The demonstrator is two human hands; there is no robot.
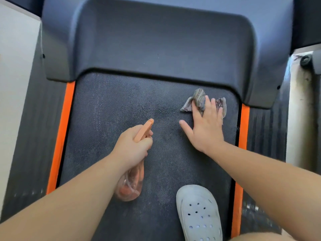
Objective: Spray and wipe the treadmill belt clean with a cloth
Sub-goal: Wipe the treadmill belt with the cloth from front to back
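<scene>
Our right hand (205,126) flat, fingers spread, pressing cloth (199,100) on belt (112,105) near front right corner. Left hand (133,145) gripping spray bottle (132,185), nozzle forward. Clog (199,213) on belt.

Person, head view: two bare forearms, sleeveless to the frame's lower edge; left hand (134,145) and right hand (205,126) without rings or gloves. Pale grey perforated foam clog (198,213), lower centre-right.

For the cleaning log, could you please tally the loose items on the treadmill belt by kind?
Spray bottle, in the left hand: 1
Cloth, under the right hand: 1
Shoe, pale grey clog: 1
Total: 3
</scene>
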